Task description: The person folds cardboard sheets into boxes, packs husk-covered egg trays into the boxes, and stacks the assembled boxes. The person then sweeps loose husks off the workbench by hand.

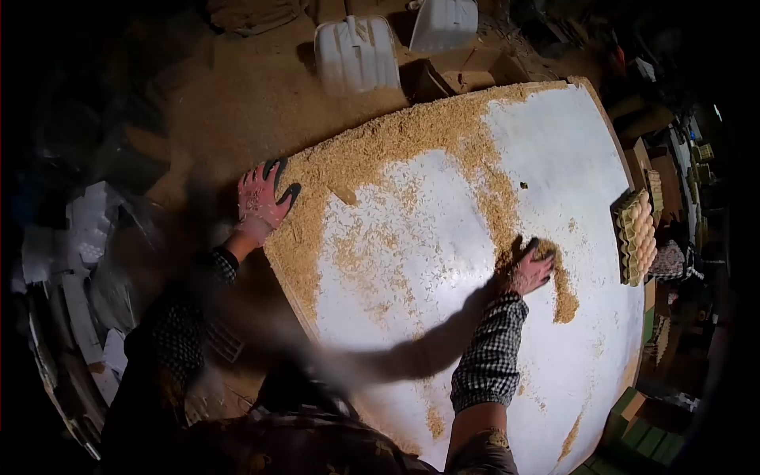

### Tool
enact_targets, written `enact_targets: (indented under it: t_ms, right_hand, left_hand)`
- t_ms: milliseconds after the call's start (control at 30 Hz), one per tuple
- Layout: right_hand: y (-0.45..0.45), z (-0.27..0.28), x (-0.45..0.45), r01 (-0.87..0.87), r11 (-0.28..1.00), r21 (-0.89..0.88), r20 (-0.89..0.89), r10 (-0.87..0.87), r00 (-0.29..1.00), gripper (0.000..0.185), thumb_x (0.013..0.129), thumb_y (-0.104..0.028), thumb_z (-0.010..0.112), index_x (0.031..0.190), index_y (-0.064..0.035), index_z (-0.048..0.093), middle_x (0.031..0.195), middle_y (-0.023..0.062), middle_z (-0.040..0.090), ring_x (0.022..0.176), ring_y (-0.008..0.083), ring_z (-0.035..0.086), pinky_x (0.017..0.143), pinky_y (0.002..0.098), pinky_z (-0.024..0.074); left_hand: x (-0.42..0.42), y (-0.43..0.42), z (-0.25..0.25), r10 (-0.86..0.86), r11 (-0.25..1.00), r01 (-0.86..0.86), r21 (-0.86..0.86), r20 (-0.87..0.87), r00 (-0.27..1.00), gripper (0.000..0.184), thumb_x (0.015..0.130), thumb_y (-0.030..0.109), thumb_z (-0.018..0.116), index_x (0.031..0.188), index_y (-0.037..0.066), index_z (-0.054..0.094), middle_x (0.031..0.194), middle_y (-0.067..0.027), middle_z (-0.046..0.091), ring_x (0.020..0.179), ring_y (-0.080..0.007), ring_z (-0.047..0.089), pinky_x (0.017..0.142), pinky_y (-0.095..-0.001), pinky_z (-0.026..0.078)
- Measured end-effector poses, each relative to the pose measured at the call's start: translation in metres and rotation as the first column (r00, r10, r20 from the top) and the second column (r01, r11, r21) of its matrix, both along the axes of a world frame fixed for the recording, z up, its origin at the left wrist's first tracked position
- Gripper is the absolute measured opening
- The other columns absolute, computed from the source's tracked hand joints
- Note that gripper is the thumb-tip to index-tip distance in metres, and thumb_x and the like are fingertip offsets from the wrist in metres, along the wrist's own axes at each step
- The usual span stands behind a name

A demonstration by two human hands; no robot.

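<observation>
My left hand, in a pink glove with dark fingertips, rests at the left corner of a white-topped board. Its fingers are spread over the edge, beside a thick band of wood shavings. Farther right, my right hand, gloved the same way, is low over the board. Its fingers curl round a tan, rough-looking clump, which I cannot make out clearly. A narrow ridge of shavings trails from beside this hand. A small flat wooden piece lies among the shavings near my left hand.
Stacked egg trays holding eggs stand at the board's right edge. Beyond the far edge are a white shovel, a second shovel and a cardboard box. White packages are piled at left. A green crate sits lower right.
</observation>
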State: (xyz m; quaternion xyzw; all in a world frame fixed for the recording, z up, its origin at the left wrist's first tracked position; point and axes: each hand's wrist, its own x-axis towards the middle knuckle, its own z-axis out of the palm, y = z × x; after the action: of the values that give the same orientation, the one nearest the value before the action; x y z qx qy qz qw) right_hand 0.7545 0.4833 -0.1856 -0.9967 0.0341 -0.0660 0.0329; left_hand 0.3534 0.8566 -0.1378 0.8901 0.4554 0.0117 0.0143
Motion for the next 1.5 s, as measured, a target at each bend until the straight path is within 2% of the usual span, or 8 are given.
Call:
enact_targets:
  t_ms: [333,733,833,933,1033,1267,1367,1500]
  right_hand:
    - [0.349,0.012,-0.165,-0.480,0.547,0.686,0.123,0.563,0.817,0.086,0.081,-0.054,0.056,0.140,0.0016,0.030,0.139,0.0231,0.038,0.133,0.0360,0.030,0.115,0.0476,0.0127]
    - [-0.083,0.052,-0.296,-0.031,0.184,0.982,-0.015,0.244,0.970,0.067,0.094,-0.025,0.054,0.147,-0.0018,0.019,0.149,0.0158,0.029,0.136,0.0257,0.032,0.110,0.0386,0.0300]
    - [-0.212,0.085,-0.324,0.169,0.867,0.469,0.010,-0.197,0.980,0.068,0.093,-0.037,0.054,0.143,0.0012,0.028,0.144,0.0222,0.035,0.127,0.0342,0.042,0.105,0.0439,0.0357]
    - [-0.268,0.026,-0.383,0.121,0.744,-0.657,0.036,-0.129,0.991,0.061,0.093,-0.044,0.050,0.136,-0.0016,0.041,0.137,0.0250,0.042,0.123,0.0379,0.044,0.095,0.0547,0.0406]
    - [-0.104,0.001,-0.365,0.480,0.851,-0.212,0.092,-0.472,0.877,0.070,0.092,-0.057,0.039,0.136,-0.0035,0.042,0.144,0.0194,0.036,0.132,0.0346,0.035,0.106,0.0527,0.0281]
    - [0.320,0.033,-0.358,-0.202,0.403,0.892,-0.212,0.770,0.602,0.074,0.082,-0.045,0.059,0.140,-0.0048,0.038,0.139,0.0214,0.043,0.130,0.0379,0.038,0.111,0.0483,0.0244]
    - [0.381,0.105,-0.457,-0.226,0.326,0.918,-0.244,0.913,0.326,0.077,0.078,-0.049,0.061,0.142,-0.0130,0.037,0.146,0.0197,0.033,0.132,0.0375,0.034,0.110,0.0533,0.0238]
    - [0.308,0.048,-0.539,-0.429,-0.090,0.899,0.137,0.987,0.081,0.073,0.077,-0.049,0.061,0.139,-0.0159,0.042,0.150,0.0106,0.030,0.138,0.0289,0.027,0.115,0.0478,0.0173]
  left_hand:
    - [-0.002,0.011,-0.014,-0.183,0.983,0.167,0.076,0.333,0.925,0.059,0.077,0.025,0.069,0.129,0.007,0.048,0.125,-0.0161,0.053,0.113,-0.0339,0.051,0.097,-0.0431,0.041]
    - [-0.024,-0.208,0.028,-0.541,0.703,0.625,-0.338,0.317,0.779,0.070,0.087,0.043,0.056,0.146,0.015,0.030,0.150,-0.0194,0.024,0.138,-0.0403,0.022,0.115,-0.0493,0.018]
    - [-0.002,-0.265,0.032,-0.918,0.151,0.795,-0.588,0.215,0.333,0.065,0.089,0.053,0.046,0.146,0.025,0.030,0.153,-0.0135,0.022,0.142,-0.0318,0.019,0.116,-0.0522,0.010]
    - [0.010,-0.237,-0.003,-0.956,0.189,0.913,-0.362,0.143,0.255,0.067,0.090,0.059,0.037,0.147,0.026,0.028,0.154,-0.0084,0.023,0.142,-0.0290,0.018,0.113,-0.0566,0.010]
    - [0.016,-0.115,0.005,-0.774,0.444,0.800,-0.404,0.277,0.569,0.062,0.093,0.054,0.033,0.145,0.021,0.030,0.150,-0.0080,0.028,0.136,-0.0281,0.027,0.109,-0.0546,0.018]
    - [-0.144,0.249,-0.018,0.557,0.330,0.023,-0.944,0.214,0.803,0.047,0.102,0.032,0.030,0.137,0.002,0.042,0.136,-0.0135,0.047,0.118,-0.0267,0.049,0.100,-0.0381,0.043]
    - [-0.195,0.317,-0.028,-0.096,0.934,0.130,-0.334,0.116,0.989,0.042,0.099,0.029,0.041,0.127,0.000,0.053,0.119,-0.0097,0.060,0.099,-0.0182,0.059,0.086,-0.0294,0.049]
    - [-0.176,0.159,-0.061,-0.250,0.851,0.285,-0.441,0.137,0.959,0.042,0.099,0.029,0.042,0.126,0.000,0.053,0.118,-0.0097,0.060,0.099,-0.0183,0.059,0.085,-0.0293,0.049]
